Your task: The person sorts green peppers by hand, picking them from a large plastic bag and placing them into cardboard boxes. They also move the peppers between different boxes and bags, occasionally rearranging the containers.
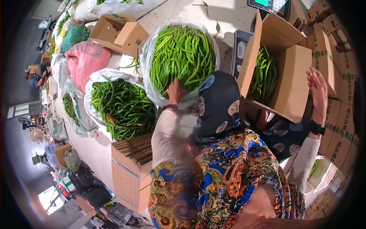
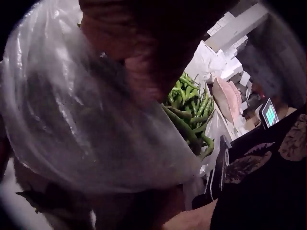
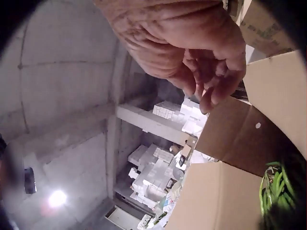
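Loads of long green peppers (image 1: 183, 49) here, heaped in a clear bag (image 1: 145, 61) at the upper middle of the head view, sitting on a pale counter (image 1: 179, 9). The left hand (image 1: 176, 91) is at the bottom edge of that heap, fingers touching the peppers. Can't tell if they're actually gripping any, and the left wrist view is too dark around the hand to settle it.

Right hand (image 1: 318, 86) is over at the right of the frame, just beside an open box (image 1: 291, 74). Its fingers are loosely bent with nothing in them, and the right wrist view shows the same. That box already has a bunch of peppers in its left part, and there's a black tray (image 1: 240, 49) right by its left side. Up top, a scale display (image 1: 272, 5) with a lit green screen.

Left of the clear bag there's a white sack (image 1: 89, 91) full of darker peppers (image 1: 122, 110) with a bit of red in the mix. Above it, a pink sack (image 1: 87, 63) and a smaller box (image 1: 133, 38), flaps up. Stack of flat cardboard (image 1: 126, 175) lower left, and printed cartons (image 1: 345, 114) piled along the right edge.
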The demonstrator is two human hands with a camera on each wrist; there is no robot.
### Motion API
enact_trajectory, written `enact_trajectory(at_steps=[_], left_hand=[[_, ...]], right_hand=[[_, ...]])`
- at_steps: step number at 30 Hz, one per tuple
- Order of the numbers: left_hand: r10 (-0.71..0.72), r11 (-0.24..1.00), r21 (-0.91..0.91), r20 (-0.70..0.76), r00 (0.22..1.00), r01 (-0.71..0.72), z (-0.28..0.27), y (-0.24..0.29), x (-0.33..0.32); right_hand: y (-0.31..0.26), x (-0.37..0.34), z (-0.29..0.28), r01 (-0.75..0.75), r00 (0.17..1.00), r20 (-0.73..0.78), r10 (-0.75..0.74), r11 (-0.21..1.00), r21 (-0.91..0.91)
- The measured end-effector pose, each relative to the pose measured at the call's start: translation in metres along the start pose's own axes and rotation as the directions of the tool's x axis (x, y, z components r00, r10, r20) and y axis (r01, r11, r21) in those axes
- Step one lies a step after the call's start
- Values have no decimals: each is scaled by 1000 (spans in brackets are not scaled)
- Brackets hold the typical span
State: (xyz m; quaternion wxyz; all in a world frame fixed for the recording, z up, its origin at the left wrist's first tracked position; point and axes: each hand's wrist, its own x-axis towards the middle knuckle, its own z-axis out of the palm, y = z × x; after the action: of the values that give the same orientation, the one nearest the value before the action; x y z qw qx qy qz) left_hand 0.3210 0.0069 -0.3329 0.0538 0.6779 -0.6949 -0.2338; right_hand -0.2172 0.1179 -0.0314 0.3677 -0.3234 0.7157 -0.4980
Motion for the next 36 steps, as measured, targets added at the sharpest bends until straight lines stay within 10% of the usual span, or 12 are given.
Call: enact_trajectory(at_steps=[9, 28, 36], left_hand=[[140, 988, 68, -67, 988, -136, 18, -9, 12], [280, 889, 333, 152, 948, -316, -115, 27, -6], [269, 945, -207, 57, 961, -253, -167, 8, -19]], right_hand=[[5, -2, 0, -9, 999, 34, 8, 1000, 25], [3, -11, 18, -2, 968, 247, 36, 991, -136], [1, -7, 25, 20, 949, 312, 36, 984, -174]])
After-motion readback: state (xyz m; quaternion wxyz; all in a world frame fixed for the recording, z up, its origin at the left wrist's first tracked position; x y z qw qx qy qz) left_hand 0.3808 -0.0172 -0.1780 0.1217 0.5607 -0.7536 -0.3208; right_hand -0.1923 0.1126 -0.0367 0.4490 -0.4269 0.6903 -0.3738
